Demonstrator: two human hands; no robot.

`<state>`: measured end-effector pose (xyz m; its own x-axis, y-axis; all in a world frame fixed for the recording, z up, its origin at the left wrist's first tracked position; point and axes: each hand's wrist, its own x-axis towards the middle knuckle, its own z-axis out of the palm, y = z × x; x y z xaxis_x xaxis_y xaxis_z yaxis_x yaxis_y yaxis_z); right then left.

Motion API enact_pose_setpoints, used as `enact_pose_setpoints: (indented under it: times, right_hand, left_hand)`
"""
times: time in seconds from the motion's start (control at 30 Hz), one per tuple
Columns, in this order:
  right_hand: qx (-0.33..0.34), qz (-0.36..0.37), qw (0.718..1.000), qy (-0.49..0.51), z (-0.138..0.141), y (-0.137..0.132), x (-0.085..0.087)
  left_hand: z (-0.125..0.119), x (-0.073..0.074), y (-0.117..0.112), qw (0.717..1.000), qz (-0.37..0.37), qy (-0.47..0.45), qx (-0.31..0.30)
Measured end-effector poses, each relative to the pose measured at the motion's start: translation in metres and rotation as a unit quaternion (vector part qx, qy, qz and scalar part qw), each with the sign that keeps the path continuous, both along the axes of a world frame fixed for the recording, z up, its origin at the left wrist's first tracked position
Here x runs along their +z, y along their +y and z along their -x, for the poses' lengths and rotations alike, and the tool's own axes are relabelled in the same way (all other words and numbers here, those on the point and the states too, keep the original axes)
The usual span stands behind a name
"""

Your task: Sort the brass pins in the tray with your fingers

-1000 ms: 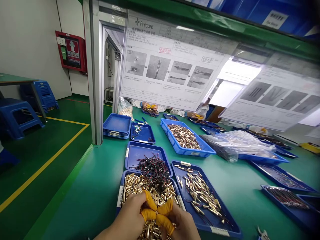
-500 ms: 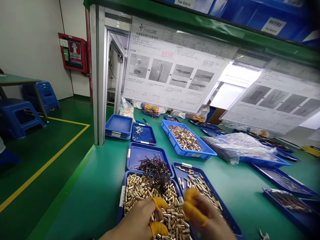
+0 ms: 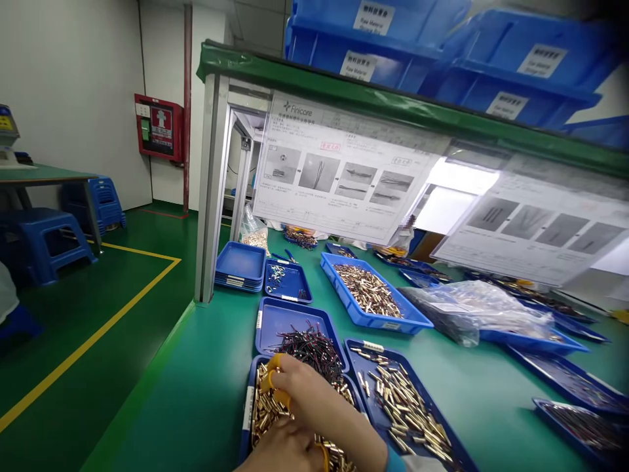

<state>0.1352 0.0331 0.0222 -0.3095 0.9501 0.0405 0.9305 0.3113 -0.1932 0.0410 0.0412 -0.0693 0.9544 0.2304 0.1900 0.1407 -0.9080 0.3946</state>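
My right hand (image 3: 314, 401) reaches leftward across a blue tray (image 3: 247, 410) heaped with small brass sleeves (image 3: 265, 414). Its orange-capped fingertips curl together at the tray's far left, just short of a bundle of red and black wires (image 3: 310, 346). What they pinch, if anything, is hidden. The wires spill out of a second blue tray (image 3: 280, 314) behind. My left hand (image 3: 285, 451) rests low on the brass heap at the bottom edge, under the right wrist, and its fingers are mostly covered. To the right, another blue tray (image 3: 366, 345) holds scattered brass pieces (image 3: 405, 406).
A green bench carries stacked blue trays (image 3: 240, 263), a small tray (image 3: 287, 282), a deep bin of brass parts (image 3: 366, 292) and a plastic bag (image 3: 472, 307). Instruction sheets (image 3: 344, 172) hang from a shelf of blue bins (image 3: 393, 33). A metal post (image 3: 211, 190) stands left; blue stools (image 3: 44, 239) beyond.
The hands, joined a second ago, separated. The right hand then swung left across the brass tray toward the wires while the left dropped lower. The view tilted up, revealing the shelf bins.
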Motion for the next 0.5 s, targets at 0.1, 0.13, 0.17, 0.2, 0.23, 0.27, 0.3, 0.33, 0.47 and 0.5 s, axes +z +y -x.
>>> enact_pose_setpoints:
  times: [0.1,0.13,0.17,0.2,0.23,0.27,0.3,0.33,0.47,0.5]
  right_hand:
    - [0.015,0.002,1.000,-0.005,-0.001,0.007,-0.004]
    - [0.011,-0.003,1.000,-0.001,-0.004,0.006,-0.004]
    - [0.002,-0.010,1.000,0.006,-0.007,0.004,-0.003]
    - [-0.011,-0.019,1.000,0.015,-0.011,0.000,-0.002]
    - [-0.027,-0.026,0.999,0.023,-0.016,-0.005,0.000]
    - [-0.048,-0.038,0.997,0.038,-0.021,-0.011,0.001]
    - [-0.071,-0.061,0.994,0.063,-0.026,-0.018,0.002]
    - [-0.097,-0.094,0.986,0.097,-0.031,-0.027,0.002]
    - [-0.195,-0.254,0.887,0.332,-0.038,-0.066,-0.015]
    - [-0.228,-0.264,0.839,0.418,-0.035,-0.073,-0.023]
  left_hand:
    - [-0.003,-0.003,0.003,1.000,-0.009,-0.003,0.005]
    - [-0.004,-0.002,0.004,1.000,-0.010,-0.006,0.006]
    - [-0.003,0.000,0.005,1.000,-0.009,-0.012,0.006]
    - [-0.003,0.003,0.005,1.000,-0.006,-0.018,0.007]
    - [-0.001,0.007,0.005,1.000,-0.001,-0.024,0.010]
    - [0.001,0.013,0.005,0.999,0.010,-0.028,0.014]
    - [0.003,0.019,0.005,0.999,0.026,-0.028,0.017]
    - [0.005,0.025,0.005,0.998,0.048,-0.028,0.024]
    - [0.013,0.047,0.005,0.973,0.223,-0.042,0.047]
    - [0.014,0.049,0.006,0.959,0.271,-0.059,0.061]
